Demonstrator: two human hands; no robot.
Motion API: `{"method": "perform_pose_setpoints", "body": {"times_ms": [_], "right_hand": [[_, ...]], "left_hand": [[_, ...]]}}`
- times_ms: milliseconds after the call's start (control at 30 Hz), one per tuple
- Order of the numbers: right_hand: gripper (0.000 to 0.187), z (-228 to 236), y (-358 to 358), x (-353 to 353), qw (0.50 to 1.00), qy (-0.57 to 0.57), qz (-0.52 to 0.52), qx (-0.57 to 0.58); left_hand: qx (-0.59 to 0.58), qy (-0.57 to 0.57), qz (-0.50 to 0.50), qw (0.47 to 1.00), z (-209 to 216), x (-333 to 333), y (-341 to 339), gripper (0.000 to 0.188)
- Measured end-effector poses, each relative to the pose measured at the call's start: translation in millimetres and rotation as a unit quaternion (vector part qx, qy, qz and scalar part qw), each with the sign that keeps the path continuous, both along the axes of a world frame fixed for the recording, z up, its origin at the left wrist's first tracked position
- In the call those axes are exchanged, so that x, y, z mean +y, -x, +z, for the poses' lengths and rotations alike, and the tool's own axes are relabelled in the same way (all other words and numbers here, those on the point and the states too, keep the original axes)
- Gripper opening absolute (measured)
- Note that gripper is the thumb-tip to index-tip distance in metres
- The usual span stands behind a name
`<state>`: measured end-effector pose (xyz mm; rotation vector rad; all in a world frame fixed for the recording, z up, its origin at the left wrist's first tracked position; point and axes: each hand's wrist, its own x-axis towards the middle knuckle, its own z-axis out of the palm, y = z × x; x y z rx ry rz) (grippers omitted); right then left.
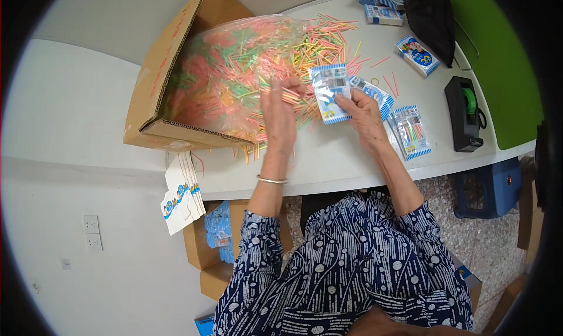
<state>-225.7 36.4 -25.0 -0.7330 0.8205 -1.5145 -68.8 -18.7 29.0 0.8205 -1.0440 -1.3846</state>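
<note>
My right hand (365,114) is closed on a small blue-and-white plastic packet (329,95), thumb on its front and the packet upright. My left hand (278,114) has its fingers curled round a few thin coloured sticks (287,95), just left of the packet; it is slightly blurred. Behind it, a heap of pink, yellow and green sticks (322,43) spills over the table. More of them fill a clear plastic bag (234,48) in a tipped cardboard box (153,78). Beside my right hand lie another packet (375,95) and a packet with sticks showing inside (412,132).
A black tape dispenser (466,116) and a black bag (431,19) stand at the right. Small blue-and-white boxes (417,56) lie farther back. Folded white cartons (185,198) hang at the table's near left edge, above a cardboard box (202,248) of blue packets. A blue stool (489,189) is below.
</note>
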Motion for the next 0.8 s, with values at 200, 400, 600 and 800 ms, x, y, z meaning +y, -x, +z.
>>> {"method": "perform_pose_setpoints", "body": {"times_ms": [200,400,600,800], "right_hand": [[0.022,21.3,20.1,13.9,0.973,0.016,0.134,0.187],[0.025,18.3,30.5,17.4,0.954,0.027,0.232,0.19],[0.024,13.9,29.6,17.6,0.951,0.024,0.264,0.161],[0.023,12.4,28.9,17.8,0.95,0.015,0.276,0.144]], "left_hand": [[-0.042,0.099,-0.085,0.991,40.9,0.9,-5.7,0.039],[-0.015,0.081,-0.152,0.985,40.5,12.1,-4.2,0.043],[-0.078,0.083,-0.197,0.974,39.3,24.8,-2.5,0.047],[-0.178,0.12,-0.232,0.949,27.7,26.4,-8.1,0.034]]}}
